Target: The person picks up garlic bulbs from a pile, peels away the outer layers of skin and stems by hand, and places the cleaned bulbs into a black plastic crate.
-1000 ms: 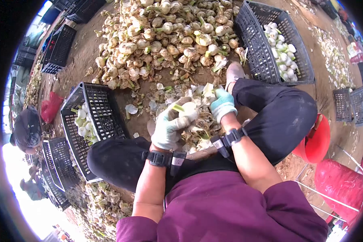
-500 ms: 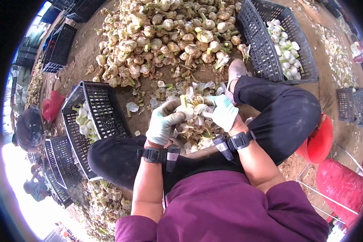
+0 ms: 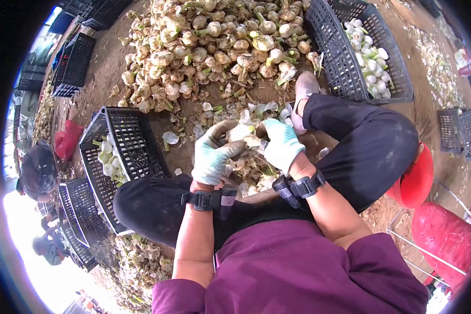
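Observation:
Between my gloved hands, above a heap of loose skins (image 3: 254,172), is a pale garlic bulb (image 3: 240,134). My left hand (image 3: 214,152) is closed around its left side, thumb against the bulb. At its right side, my right hand (image 3: 281,144) has bent fingers close to the bulb; the fingertips are partly hidden, and whether they grip a piece of skin is too small to tell. A large pile of unpeeled garlic bulbs (image 3: 214,47) lies in front of me.
One black crate (image 3: 336,57) with white bulbs stands at the front right, another (image 3: 136,141) at my left knee. A red bucket (image 3: 416,175) and red sack (image 3: 442,235) are on the right. Two people (image 3: 37,170) (image 3: 49,243) are at the far left.
My left hand has tilted upward with the bulb. My right hand has turned, its fingers more bent, and shifted slightly left. The bulb's green stem no longer points up beside my left fingers.

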`<state>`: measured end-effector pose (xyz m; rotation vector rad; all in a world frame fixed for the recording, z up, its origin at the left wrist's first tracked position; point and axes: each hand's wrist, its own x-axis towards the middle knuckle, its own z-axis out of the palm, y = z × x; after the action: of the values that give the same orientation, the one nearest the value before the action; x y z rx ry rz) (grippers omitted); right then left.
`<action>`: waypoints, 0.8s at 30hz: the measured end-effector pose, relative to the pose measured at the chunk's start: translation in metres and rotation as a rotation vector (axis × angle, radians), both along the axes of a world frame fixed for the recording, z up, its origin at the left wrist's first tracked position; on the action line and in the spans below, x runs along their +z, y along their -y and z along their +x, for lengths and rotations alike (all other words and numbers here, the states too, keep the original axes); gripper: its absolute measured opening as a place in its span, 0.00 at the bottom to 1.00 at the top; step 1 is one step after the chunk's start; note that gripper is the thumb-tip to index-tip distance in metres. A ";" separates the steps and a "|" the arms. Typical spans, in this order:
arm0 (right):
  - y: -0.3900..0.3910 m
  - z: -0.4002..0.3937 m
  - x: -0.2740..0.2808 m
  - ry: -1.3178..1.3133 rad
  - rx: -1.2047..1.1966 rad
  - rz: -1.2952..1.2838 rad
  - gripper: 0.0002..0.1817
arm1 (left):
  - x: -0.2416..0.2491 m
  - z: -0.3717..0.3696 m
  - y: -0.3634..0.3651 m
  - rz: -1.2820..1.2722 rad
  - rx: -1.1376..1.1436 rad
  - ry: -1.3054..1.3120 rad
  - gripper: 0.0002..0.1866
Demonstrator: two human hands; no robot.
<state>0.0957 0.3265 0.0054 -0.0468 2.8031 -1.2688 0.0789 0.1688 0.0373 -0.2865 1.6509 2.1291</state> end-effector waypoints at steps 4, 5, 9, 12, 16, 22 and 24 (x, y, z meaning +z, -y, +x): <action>-0.007 -0.001 -0.016 0.072 0.037 -0.107 0.09 | 0.012 -0.001 0.006 0.006 -0.124 0.077 0.20; -0.007 -0.007 -0.017 0.148 -0.012 -0.156 0.10 | 0.008 0.001 0.006 0.047 -0.130 0.105 0.22; -0.009 -0.001 -0.010 -0.012 -0.083 -0.318 0.14 | -0.009 0.000 0.009 0.132 -0.081 0.153 0.26; -0.010 0.002 0.006 0.133 -0.062 -0.580 0.13 | -0.008 -0.002 0.009 0.099 -0.078 0.135 0.26; -0.015 0.013 0.001 -0.060 0.107 -0.162 0.16 | -0.007 0.000 0.005 0.106 -0.089 0.197 0.22; -0.017 0.017 -0.016 -0.151 0.104 0.061 0.20 | -0.010 -0.001 0.012 0.178 -0.124 0.293 0.25; -0.018 0.016 -0.020 -0.281 0.123 0.143 0.19 | -0.012 -0.001 0.014 0.195 -0.124 0.251 0.26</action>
<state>0.1120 0.3449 -0.0148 -0.4149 3.0590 -1.1094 0.0780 0.1551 0.0252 -0.3639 1.2785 2.0482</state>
